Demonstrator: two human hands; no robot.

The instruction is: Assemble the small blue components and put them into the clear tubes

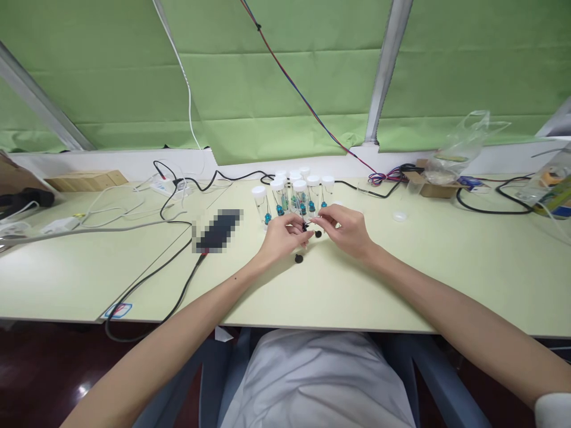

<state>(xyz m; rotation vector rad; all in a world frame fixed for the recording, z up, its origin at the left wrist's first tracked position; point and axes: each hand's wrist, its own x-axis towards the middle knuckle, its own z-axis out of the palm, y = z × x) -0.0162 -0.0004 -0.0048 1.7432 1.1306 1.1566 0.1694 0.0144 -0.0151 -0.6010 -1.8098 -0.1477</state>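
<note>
My left hand and my right hand meet over the pale green table, fingers pinched together around a small black part. Which hand bears it is hard to tell; both fingertips touch it. Two small black round pieces lie on the table, one between my hands and one just in front of my left hand. Right behind my hands stands a cluster of several clear vials with white caps and blue items inside.
A dark phone with a cable lies left of my hands. Cables and a power strip run along the back left. A loose white cap, a cardboard box and plastic bags sit at the right.
</note>
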